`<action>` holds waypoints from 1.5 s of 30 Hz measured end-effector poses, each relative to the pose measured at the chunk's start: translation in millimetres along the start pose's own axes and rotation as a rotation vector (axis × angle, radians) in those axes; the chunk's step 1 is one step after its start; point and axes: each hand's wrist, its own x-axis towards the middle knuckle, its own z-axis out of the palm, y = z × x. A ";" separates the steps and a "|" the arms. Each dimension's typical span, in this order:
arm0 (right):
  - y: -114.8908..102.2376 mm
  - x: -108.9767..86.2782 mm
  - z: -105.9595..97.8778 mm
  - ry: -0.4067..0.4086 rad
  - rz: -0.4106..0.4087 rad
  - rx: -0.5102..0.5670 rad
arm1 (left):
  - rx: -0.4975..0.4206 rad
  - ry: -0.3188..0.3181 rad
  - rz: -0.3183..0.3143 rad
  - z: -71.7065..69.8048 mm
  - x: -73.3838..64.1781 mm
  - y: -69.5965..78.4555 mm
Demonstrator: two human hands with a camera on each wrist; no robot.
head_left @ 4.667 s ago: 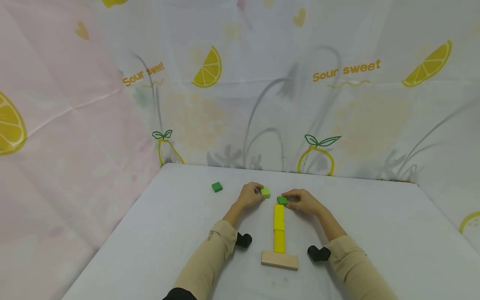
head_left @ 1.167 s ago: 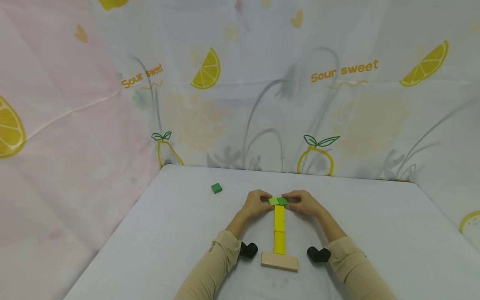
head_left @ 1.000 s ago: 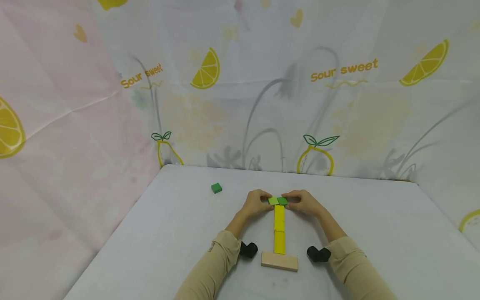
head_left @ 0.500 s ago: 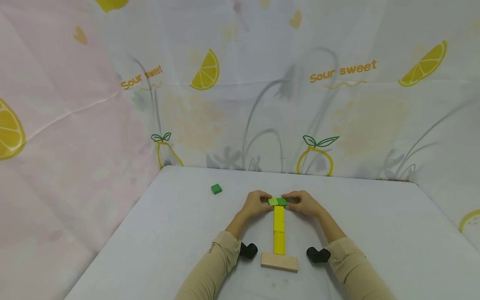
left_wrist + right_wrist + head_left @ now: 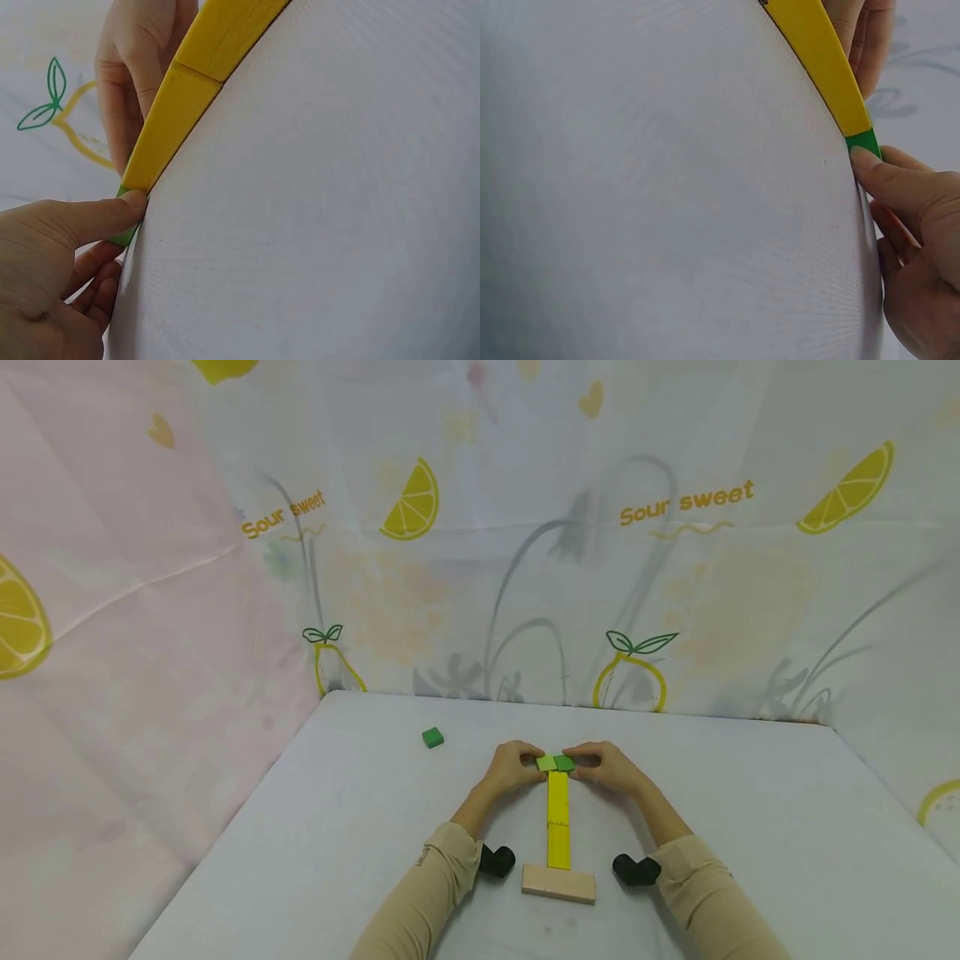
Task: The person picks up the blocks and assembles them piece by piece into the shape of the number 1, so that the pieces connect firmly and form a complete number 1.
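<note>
My left hand pinches a light green block between thumb and fingers. On the other side, my right hand pinches a darker green block the same way. The two green blocks sit side by side at the far end of a yellow strip, which is made of yellow blocks laid end to end. Seen from the left wrist, the thumb covers part of the light green block. In the right wrist view, the dark green block meets the yellow strip's end.
A plain wooden block lies crosswise at the near end of the yellow strip. Another dark green block rests alone at the back left of the white table. A patterned cloth hangs behind the table.
Since the oldest frame, my left hand has brought the light green block right and nearer, against the dark green one. Over the last second both hands have stayed in place.
</note>
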 end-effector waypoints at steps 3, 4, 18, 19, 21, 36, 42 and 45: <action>-1.1 -0.3 -0.6 0.001 0.005 -0.007 | 0.005 0.001 -0.003 -0.2 0.1 0.8; -1.5 -0.5 -0.8 0.000 0.006 -0.007 | 0.004 0.000 -0.007 -0.4 0.2 1.1; -1.8 -0.4 -0.8 -0.002 0.003 -0.003 | -0.007 0.001 -0.011 -0.3 0.5 -0.2; -1.8 -0.5 -0.9 -0.002 0.002 -0.001 | -0.005 -0.001 -0.014 -0.2 1.0 -0.6; -1.2 -0.5 -0.7 -0.001 -0.004 -0.002 | -0.001 -0.005 -0.011 -0.2 1.6 -0.9; -46.0 -13.1 -5.2 -0.012 0.012 -0.008 | 0.097 -0.106 0.000 -2.2 6.9 3.6; -48.5 -14.2 -5.6 -0.008 -0.001 -0.001 | 0.163 -0.145 0.006 -3.0 10.1 4.9; -47.7 -13.7 -5.4 -0.006 -0.008 0.002 | 0.177 -0.158 0.015 -3.3 10.7 5.6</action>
